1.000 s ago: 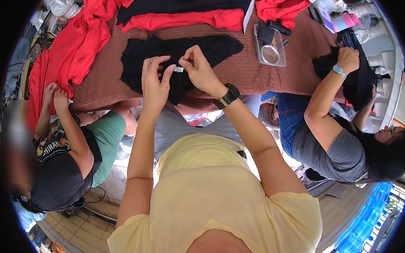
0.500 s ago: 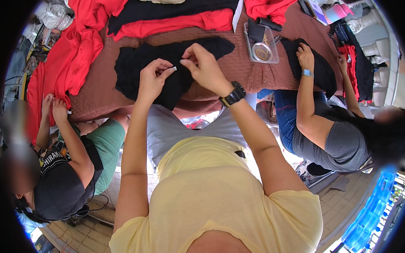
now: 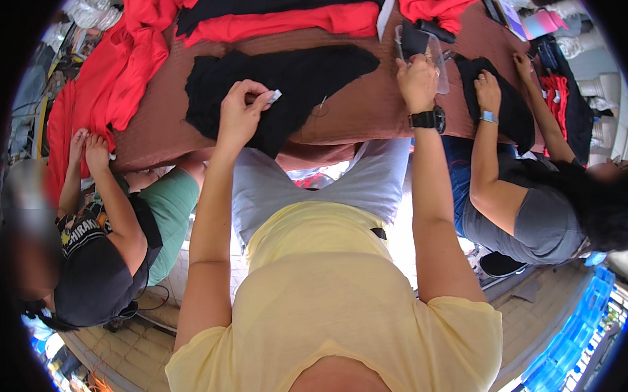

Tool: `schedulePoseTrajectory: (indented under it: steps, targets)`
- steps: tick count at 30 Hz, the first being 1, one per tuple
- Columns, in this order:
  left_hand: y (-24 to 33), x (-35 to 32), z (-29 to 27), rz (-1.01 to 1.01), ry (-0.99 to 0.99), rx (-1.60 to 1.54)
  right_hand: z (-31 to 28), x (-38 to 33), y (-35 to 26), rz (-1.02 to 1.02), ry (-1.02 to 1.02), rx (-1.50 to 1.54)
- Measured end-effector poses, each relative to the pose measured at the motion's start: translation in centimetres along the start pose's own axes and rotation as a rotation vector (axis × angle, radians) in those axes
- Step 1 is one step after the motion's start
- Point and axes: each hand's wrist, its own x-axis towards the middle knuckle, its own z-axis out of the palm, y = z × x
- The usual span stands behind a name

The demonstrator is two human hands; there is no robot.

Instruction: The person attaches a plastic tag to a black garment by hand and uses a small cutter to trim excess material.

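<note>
My left hand [image 3: 242, 110] pinches a small white label [image 3: 274, 96] between thumb and fingers, just above a piece of black cloth [image 3: 297, 74] spread on the table. On the cloth's right edge lies a thin, needle-like thing [image 3: 322, 101] with what looks like thread. My right hand [image 3: 417, 82], a black watch on its wrist, reaches into a clear plastic box [image 3: 443, 75]. Its fingers are curled together and the tips are hidden, so I cannot make out what they hold. A dark piece [image 3: 414, 40] stands in the box beyond the fingers.
A brown cloth covers the table [image 3: 358, 118]. Red cloth [image 3: 135, 72] hangs over its left side, and folded red and black garments [image 3: 285, 23] lie at the back. Co-workers sit close on both sides; the right one's hand [image 3: 488, 91] rests on black cloth [image 3: 507, 109].
My right hand has left the black cloth and moved right into the plastic box. My left hand still holds the label. The right co-worker's far hand has moved farther up the table.
</note>
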Motion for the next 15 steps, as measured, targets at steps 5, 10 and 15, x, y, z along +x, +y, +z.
schedulePoseTrajectory:
  steps: [5,10,15]
  targets:
    - [0.1,-0.5,-0.2,-0.151,-0.006,-0.004,2.1,-0.3,1.2,0.048,-0.126,0.062]
    - [0.1,-0.9,-1.3,-0.36,-0.068,-0.28,2.2,-0.1,1.0,0.203,-0.081,0.263]
    - [0.3,-1.3,-1.8,-0.421,-0.084,-0.448,2.9,0.3,2.0,0.222,-0.071,0.389]
